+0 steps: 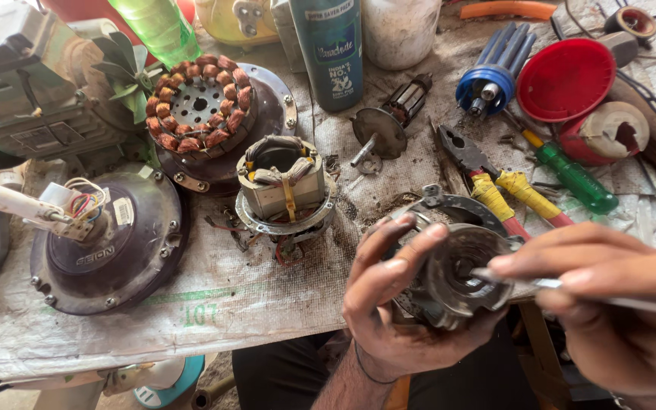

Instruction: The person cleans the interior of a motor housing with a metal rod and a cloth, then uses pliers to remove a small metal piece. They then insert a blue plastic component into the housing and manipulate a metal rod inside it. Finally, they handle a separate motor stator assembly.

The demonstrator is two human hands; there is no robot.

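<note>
Two hands work over the table's near edge: the left hand [396, 304] cups a round, grimy motor housing [457, 277] with its open face turned right, where the right hand [609, 296] pinches a thin metal tool [510, 279], lying left-right, tip at the hub.

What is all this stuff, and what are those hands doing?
The camera sits on a person's head, looking down at a messy workbench. The left hand holds a round, dirty metal motor part. The right hand pokes a thin metal tool into its middle. On the bench lie a ring of copper wire coils, a small motor with windings, a dark round fan motor cover, pliers with yellow-taped handles, a green-handled screwdriver and a red lid.
</note>
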